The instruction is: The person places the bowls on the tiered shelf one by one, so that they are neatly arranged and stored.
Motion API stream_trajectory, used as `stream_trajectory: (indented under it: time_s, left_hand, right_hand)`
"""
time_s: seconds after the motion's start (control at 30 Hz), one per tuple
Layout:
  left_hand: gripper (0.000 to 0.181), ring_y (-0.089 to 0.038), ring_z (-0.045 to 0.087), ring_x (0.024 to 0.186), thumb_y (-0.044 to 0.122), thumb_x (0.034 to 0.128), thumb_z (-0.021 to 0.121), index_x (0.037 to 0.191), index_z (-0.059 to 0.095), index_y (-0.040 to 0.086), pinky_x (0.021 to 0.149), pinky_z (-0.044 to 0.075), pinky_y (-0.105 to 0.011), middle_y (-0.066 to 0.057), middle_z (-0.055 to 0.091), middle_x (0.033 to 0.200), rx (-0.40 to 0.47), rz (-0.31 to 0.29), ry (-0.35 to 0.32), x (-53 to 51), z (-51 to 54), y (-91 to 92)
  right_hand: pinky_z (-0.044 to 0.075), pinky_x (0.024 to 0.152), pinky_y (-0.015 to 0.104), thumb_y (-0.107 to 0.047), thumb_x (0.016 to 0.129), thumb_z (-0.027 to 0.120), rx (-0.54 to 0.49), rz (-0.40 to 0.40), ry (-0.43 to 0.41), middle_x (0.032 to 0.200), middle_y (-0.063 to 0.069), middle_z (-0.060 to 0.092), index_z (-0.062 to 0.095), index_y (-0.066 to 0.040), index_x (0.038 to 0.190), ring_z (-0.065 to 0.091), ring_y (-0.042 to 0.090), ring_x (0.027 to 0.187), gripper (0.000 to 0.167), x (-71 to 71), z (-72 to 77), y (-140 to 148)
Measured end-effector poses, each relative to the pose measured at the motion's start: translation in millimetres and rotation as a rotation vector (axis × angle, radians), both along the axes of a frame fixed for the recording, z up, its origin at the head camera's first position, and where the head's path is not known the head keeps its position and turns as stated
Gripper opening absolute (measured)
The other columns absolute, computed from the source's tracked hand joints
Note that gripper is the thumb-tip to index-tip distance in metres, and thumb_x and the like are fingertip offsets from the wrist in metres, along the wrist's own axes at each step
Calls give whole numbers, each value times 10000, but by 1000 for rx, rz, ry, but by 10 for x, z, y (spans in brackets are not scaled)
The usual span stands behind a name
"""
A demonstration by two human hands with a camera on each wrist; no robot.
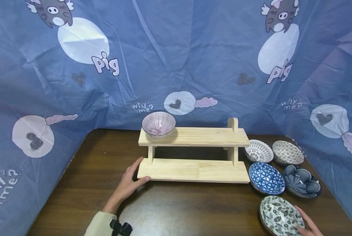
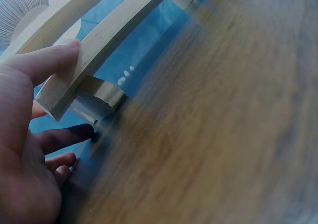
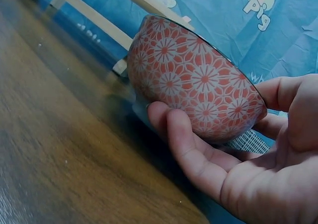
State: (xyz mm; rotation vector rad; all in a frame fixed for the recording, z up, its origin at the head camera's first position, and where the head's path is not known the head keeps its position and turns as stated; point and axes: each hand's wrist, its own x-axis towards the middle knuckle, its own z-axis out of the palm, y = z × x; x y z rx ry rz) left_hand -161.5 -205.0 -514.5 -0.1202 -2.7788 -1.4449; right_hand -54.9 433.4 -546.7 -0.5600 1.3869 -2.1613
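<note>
A two-tier wooden display shelf [image 1: 193, 170] stands on the table. My left hand [image 1: 128, 184] holds the left end of its lower board, with the thumb [image 2: 54, 60] against the board's edge in the left wrist view. On the upper board's left end sits a bowl with fine purple stripes [image 1: 159, 123]. At the lower right, my right hand [image 1: 309, 226] grips a tilted bowl with a leaf pattern inside [image 1: 280, 214]. In the right wrist view the bowl's outside [image 3: 194, 80] is red with white flowers; thumb and fingers hold it from rim to underside.
Right of the shelf stand several bowls: a white dashed one [image 1: 259, 151], a beige patterned one [image 1: 287, 152], a blue triangle-patterned one [image 1: 266, 178] and a dark blue petal-patterned one [image 1: 301, 182]. A blue printed cloth [image 1: 176, 65] hangs around the brown table [image 1: 193, 206].
</note>
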Motion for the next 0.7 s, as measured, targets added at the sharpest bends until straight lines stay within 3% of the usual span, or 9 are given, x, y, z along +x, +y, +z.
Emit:
stream_trajectory:
  time_s: [0.07,0.2,0.37,0.53,0.6,0.7]
  left_hand:
    - [843,-475,338,1454,389,879,727,1577,298,191,1119,297,-705,-220,366,1579,1,0,-3,-1,3,3]
    - [840,-470,342,1453,379,875,734,1574,305,196,1126,295,-698,-217,374,1575,8,1,-7,0,7,8]
    - [836,-471,363,1439,365,873,738,1567,316,166,1116,313,-690,-227,392,1563,2,-1,17,8,10,1]
    - [836,-469,360,1442,359,873,741,1565,321,151,1123,308,-686,-221,397,1566,8,-2,28,6,6,3]
    - [836,-468,358,1446,360,872,741,1565,322,153,1126,304,-687,-217,399,1567,13,-2,27,5,7,10]
    - [835,-467,360,1444,355,867,743,1562,328,154,1125,304,-689,-215,403,1564,17,-3,28,2,4,13]
  right_hand:
    - [363,954,39,143,976,88,-101,84,-41,1390,-394,453,441,-462,1459,457,-217,1164,852,-27,5,-2]
    - [355,1003,52,161,954,41,-190,158,-46,1447,-349,442,417,-415,1495,453,-185,1226,876,-55,2,-17]
    - [356,930,28,169,962,109,-58,37,36,1395,-395,446,443,-443,1460,448,-238,1150,857,-27,11,-15]
    - [319,914,16,217,927,182,102,-123,219,1384,-399,450,436,-447,1458,428,-261,1136,887,-11,20,-39]
    - [306,920,7,237,905,177,118,-149,271,1413,-380,444,415,-427,1480,424,-256,1158,910,-19,32,-54]
    - [325,937,11,215,917,122,41,-86,198,1430,-366,445,402,-419,1496,441,-229,1181,903,-28,78,-67]
